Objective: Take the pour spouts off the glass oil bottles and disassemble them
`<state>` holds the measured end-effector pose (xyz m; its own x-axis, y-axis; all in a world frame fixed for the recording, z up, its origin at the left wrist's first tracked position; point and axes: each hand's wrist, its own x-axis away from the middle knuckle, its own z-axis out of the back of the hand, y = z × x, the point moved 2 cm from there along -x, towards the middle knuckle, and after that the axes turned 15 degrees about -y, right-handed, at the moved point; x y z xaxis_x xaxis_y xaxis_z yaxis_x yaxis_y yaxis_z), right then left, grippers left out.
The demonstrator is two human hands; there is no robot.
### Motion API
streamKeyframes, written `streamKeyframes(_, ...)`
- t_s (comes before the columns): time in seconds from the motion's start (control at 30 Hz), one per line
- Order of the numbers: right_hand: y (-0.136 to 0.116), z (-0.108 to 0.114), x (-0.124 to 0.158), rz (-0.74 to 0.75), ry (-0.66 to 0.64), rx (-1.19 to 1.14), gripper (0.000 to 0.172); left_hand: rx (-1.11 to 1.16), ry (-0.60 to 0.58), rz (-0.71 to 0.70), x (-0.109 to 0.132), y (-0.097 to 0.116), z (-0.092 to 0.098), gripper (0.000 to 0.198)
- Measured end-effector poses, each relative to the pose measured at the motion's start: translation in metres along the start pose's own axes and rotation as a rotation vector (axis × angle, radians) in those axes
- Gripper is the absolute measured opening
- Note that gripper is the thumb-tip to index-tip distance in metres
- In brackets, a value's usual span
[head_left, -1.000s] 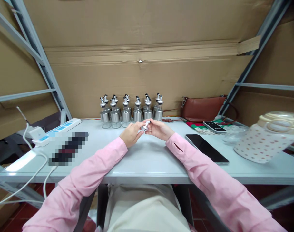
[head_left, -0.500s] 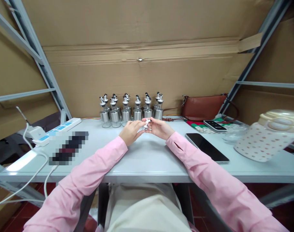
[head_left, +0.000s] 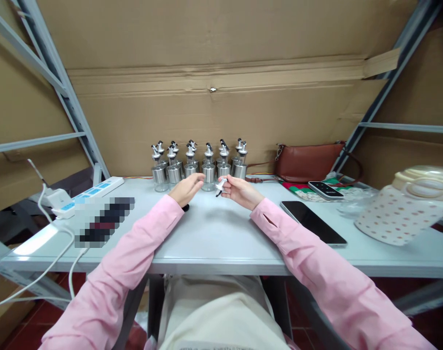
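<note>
My right hand pinches a small pourer spout, whitish with a black tip, over the middle of the table. It resembles the tops of the bottles behind. My left hand is apart from it, to the left, its fingers loosely stretched and nothing seen in them. A small black thing shows at the edge of my left wrist; what it is I cannot make out. Behind both hands stand several glass bottles with steel sleeves and pourer tops, in rows.
The white table also bears a power strip with a plugged charger at left. On the right lie a phone, a black-faced device, a brown bag and a dotted jug. Cardboard closes the back.
My left hand has let go of the pourer spout and moved left. My right hand keeps it, and its black tip now points down. The small black thing has come into view.
</note>
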<state>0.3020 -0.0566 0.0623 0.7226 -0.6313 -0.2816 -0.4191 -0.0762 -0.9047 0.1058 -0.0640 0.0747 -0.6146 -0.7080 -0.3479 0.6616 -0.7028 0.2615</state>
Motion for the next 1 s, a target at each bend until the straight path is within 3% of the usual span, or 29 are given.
streamKeyframes(0.07, 0.0, 0.001, 0.0, 0.012, 0.031, 0.011, 0.027, -0.076, -0.092, 0.146, 0.003, -0.014, 0.006, 0.033)
streamKeyframes(0.23, 0.001, 0.001, 0.0, 0.011, 0.043, 0.016, 0.025, -0.161, -0.464, 0.504, 0.013, -0.033, 0.005, 0.036)
streamKeyframes(0.37, 0.001, 0.0, -0.001, -0.008, 0.062, 0.002, 0.028, -0.074, -0.66, 0.585, 0.017, -0.028, 0.003, 0.027)
streamKeyframes(0.43, 0.001, 0.001, -0.001, -0.022, 0.077, -0.005, 0.028, -0.013, -0.693, 0.564, 0.017, -0.025, 0.003, 0.02)
streamKeyframes(0.63, 0.005, 0.002, -0.003, 0.001, 0.12, -0.053, 0.02, -0.04, -0.405, 0.28, 0.007, -0.02, -0.003, 0.02)
streamKeyframes(0.83, 0.008, 0.005, -0.004, 0.035, 0.256, -0.064, 0.013, -0.1, -0.085, -0.044, 0.005, -0.002, -0.01, 0.014)
streamKeyframes(1.0, 0.007, -0.002, -0.004, 0.029, 0.144, -0.041, 0.019, -0.238, 0.037, -0.18, 0.005, 0.01, -0.016, 0.014)
